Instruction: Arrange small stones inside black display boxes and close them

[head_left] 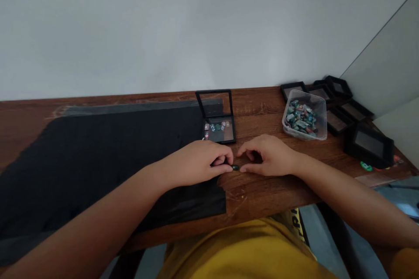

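Note:
A small dark green stone lies between my two hands at the table's middle. My left hand has its fingers curled, and its thumb tip touches or nearly touches the stone's left end. My right hand is just to the right, thumb and index finger apart, with nothing between them. Behind my left hand stands an opened black frame case with a clear film, its lid tilted up. Several small coloured stones sit in rows along its film's top and left side.
A clear plastic tub of mixed stones stands at the right. Several black frames lie around and beyond it. A black mat covers the table's left part. A green round item is near the right edge.

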